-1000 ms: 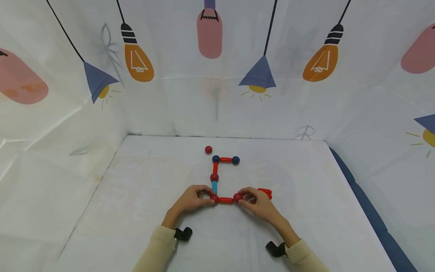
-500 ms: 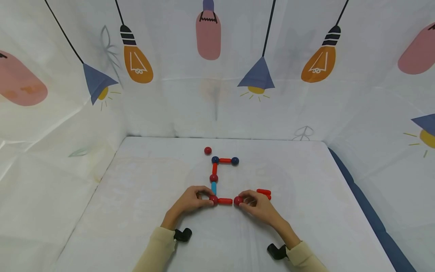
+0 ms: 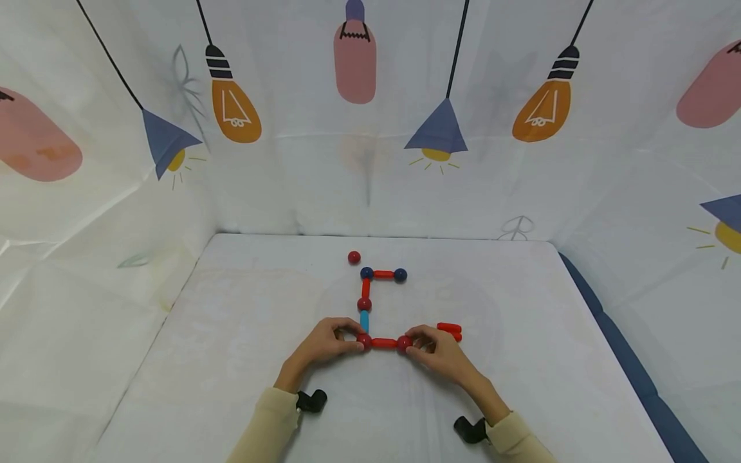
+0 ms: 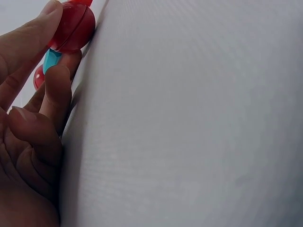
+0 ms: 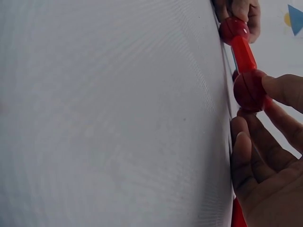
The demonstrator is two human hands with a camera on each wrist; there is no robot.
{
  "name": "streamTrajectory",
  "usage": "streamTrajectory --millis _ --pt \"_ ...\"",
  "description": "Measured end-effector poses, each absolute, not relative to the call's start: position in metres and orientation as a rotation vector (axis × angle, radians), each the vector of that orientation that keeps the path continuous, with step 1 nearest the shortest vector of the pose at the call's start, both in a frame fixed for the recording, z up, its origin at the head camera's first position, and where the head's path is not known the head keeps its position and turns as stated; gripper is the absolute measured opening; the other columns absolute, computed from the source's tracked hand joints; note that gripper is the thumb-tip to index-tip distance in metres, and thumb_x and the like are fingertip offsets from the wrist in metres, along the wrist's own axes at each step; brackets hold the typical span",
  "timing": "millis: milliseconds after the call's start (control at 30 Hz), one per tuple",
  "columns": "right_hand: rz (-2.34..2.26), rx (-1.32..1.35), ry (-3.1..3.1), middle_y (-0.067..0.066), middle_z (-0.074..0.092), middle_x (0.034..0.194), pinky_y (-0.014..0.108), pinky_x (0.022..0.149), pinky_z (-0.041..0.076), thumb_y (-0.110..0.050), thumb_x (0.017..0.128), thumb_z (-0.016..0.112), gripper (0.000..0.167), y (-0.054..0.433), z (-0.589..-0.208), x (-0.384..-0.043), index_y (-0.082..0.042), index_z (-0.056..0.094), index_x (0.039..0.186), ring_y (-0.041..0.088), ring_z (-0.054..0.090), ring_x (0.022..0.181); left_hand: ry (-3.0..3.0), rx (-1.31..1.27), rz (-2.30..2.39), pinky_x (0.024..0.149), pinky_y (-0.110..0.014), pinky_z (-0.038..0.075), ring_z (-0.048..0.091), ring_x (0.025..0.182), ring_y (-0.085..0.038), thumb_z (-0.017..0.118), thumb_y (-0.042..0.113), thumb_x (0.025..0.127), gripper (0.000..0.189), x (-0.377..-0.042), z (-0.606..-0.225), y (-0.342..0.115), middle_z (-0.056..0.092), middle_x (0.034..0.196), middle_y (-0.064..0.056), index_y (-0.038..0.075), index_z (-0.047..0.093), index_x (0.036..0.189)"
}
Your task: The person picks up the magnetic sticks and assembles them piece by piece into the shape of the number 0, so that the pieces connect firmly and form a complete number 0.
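My left hand (image 3: 325, 341) pinches a red ball (image 4: 75, 27) between thumb and fingers at the near left corner of a chain of balls and rods on the table. With thumb and fingertips, my right hand (image 3: 442, 352) grips another red ball (image 5: 250, 91). A red rod (image 3: 384, 343) spans the two held balls, its ends against both. From the left ball a light blue rod (image 3: 364, 320) runs away to a red ball (image 3: 364, 304). Beyond it a red rod (image 3: 366, 288), a dark blue ball (image 3: 367, 273), a red rod (image 3: 383, 274) and a second dark blue ball (image 3: 400, 275) follow.
Two loose red rods (image 3: 449, 328) lie side by side just past my right hand. A single red ball (image 3: 354, 257) sits apart near the far edge of the white table (image 3: 260, 283). Patterned white cloth (image 3: 278, 180) surrounds the table on the back and sides.
Half a second ago a small gap showed between the right-hand ball and the red rod. My right hand has moved slightly left, and ball and rod now meet. The left hand stays put.
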State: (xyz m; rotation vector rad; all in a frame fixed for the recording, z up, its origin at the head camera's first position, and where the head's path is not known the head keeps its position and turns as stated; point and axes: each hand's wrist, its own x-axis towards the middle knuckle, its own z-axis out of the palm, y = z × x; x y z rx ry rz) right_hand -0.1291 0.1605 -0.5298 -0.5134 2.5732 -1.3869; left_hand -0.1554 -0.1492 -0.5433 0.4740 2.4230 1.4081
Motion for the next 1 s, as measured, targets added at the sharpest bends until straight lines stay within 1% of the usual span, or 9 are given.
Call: streamTrajectory --millis 133,333,533,600,667,833,900,1000 --pt "-1.378 -0.512 2.576 -0.008 0.071 0.096 0.022 0.075 0.055 -0.021 0.093 0.077 0.024 0.16 -0.53 -0.129 -0.017 0.072 0.116 0.007 0.063 0.084 2.416 0.465 1.419 0.066 -0.022 0.045 0.055 0.077 -0.013 0.082 0.029 0.088 0.023 -0.155 -0.543 -0.149 0.073 0.103 0.002 0.02 0.077 0.109" --pt "-1.346 -0.516 2.586 -0.007 0.071 0.098 0.022 0.076 0.055 -0.02 0.094 0.075 0.023 0.159 -0.53 -0.131 -0.017 0.072 0.117 0.006 0.063 0.084 2.423 0.454 1.414 0.065 -0.021 0.044 0.055 0.076 -0.012 0.082 0.03 0.088 0.023 -0.155 -0.543 -0.149 0.073 0.103 0.004 0.021 0.077 0.108" --pt "-1.328 -0.556 2.615 -0.001 0.073 0.111 0.023 0.082 0.057 -0.018 0.095 0.074 0.026 0.162 -0.524 -0.131 -0.012 0.071 0.12 0.009 0.067 0.091 2.424 0.452 1.409 0.066 -0.022 0.045 0.056 0.078 -0.013 0.082 0.03 0.089 0.021 -0.154 -0.546 -0.149 0.072 0.102 0.006 0.023 0.077 0.108" --pt "-1.323 -0.577 2.656 0.002 0.074 0.114 0.024 0.083 0.058 -0.016 0.095 0.074 0.026 0.165 -0.52 -0.131 -0.01 0.071 0.12 0.01 0.069 0.092 2.422 0.452 1.409 0.066 -0.022 0.045 0.056 0.079 -0.013 0.082 0.03 0.089 0.021 -0.155 -0.547 -0.149 0.072 0.102 0.007 0.024 0.077 0.108" --pt "-1.32 -0.614 2.709 0.003 0.075 0.112 0.025 0.081 0.058 -0.014 0.095 0.074 0.026 0.169 -0.515 -0.133 -0.007 0.071 0.12 0.01 0.069 0.091 2.422 0.459 1.411 0.067 -0.022 0.046 0.057 0.081 -0.013 0.082 0.03 0.089 0.021 -0.155 -0.547 -0.149 0.072 0.102 0.008 0.024 0.077 0.108" --pt "-1.29 -0.685 2.827 0.001 0.076 0.104 0.025 0.077 0.058 -0.011 0.093 0.076 0.025 0.181 -0.505 -0.138 -0.005 0.073 0.116 0.008 0.065 0.085 2.428 0.464 1.403 0.068 -0.022 0.046 0.057 0.082 -0.013 0.081 0.03 0.089 0.021 -0.155 -0.547 -0.149 0.072 0.103 0.008 0.025 0.077 0.108" --pt "-1.281 -0.688 2.858 0.002 0.076 0.103 0.026 0.077 0.058 -0.011 0.092 0.077 0.025 0.187 -0.502 -0.141 -0.005 0.073 0.116 0.007 0.065 0.085 2.43 0.466 1.399 0.069 -0.022 0.046 0.057 0.083 -0.013 0.081 0.03 0.089 0.021 -0.154 -0.546 -0.149 0.072 0.103 0.008 0.024 0.077 0.109" --pt "-1.275 -0.682 2.887 0.005 0.076 0.104 0.027 0.076 0.059 -0.009 0.09 0.078 0.027 0.194 -0.5 -0.144 -0.003 0.072 0.116 0.011 0.066 0.086 2.433 0.466 1.397 0.069 -0.022 0.046 0.057 0.084 -0.013 0.081 0.03 0.089 0.021 -0.154 -0.546 -0.15 0.072 0.103 0.007 0.024 0.077 0.109"
